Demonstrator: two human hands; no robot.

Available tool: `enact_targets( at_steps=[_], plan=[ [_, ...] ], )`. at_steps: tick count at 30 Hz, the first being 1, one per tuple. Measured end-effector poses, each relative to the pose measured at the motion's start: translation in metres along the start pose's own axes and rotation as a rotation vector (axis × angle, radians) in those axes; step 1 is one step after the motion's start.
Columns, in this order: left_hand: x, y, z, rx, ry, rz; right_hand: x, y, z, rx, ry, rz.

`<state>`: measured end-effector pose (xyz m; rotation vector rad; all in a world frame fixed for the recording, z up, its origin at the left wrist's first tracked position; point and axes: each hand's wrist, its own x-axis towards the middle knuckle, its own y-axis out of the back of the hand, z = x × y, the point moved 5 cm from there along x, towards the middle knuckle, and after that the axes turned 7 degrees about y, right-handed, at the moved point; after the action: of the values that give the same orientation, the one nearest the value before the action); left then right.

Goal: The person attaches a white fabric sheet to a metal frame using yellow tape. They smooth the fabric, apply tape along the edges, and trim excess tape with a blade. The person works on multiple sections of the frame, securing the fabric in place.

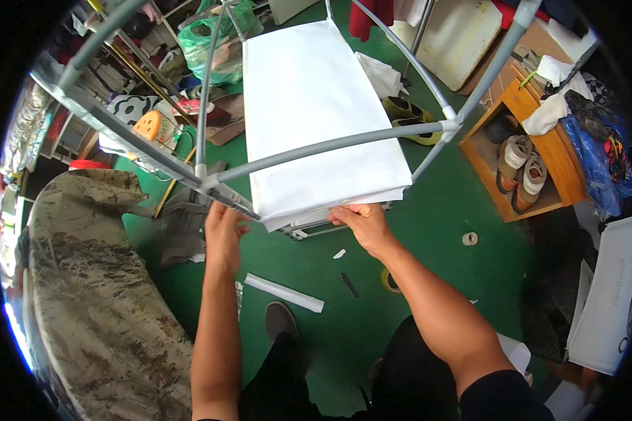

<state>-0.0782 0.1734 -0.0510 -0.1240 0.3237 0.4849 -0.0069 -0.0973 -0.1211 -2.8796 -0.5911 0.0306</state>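
At far left, a camouflage-patterned cloth cover (91,281) is seen. The person's left hand (225,235) is held with fingers partly curled beside a lower corner of a grey tubular frame (344,142); whether anything is gripped cannot be told. A narrow white strip (284,292) is seen on the green floor (428,281). Inside the frame, a long white rectangular sheet (316,91) is laid out, its near edge pinched between thumb and fingers of the right hand (364,223). At right, brown-and-white shoes (523,172) are held in an orange-brown wooden cabinet (562,154).
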Motion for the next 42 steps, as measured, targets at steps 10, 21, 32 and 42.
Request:
enact_targets(
  at_steps=[10,21,32,42],
  plan=[
    [-0.054,-0.033,-0.016,0.119,0.271,-0.058,0.003,-0.002,0.006,0.021,-0.010,0.046],
    [-0.054,-0.038,-0.032,-0.191,0.276,0.111,-0.010,-0.013,0.008,0.077,-0.049,0.101],
    [-0.008,-0.033,-0.042,-0.352,0.188,0.138,-0.011,-0.048,-0.008,-0.119,-0.195,0.180],
    [0.000,-0.012,-0.043,-0.412,0.267,-0.050,-0.010,-0.068,-0.019,-0.073,-0.360,0.247]
  ],
)
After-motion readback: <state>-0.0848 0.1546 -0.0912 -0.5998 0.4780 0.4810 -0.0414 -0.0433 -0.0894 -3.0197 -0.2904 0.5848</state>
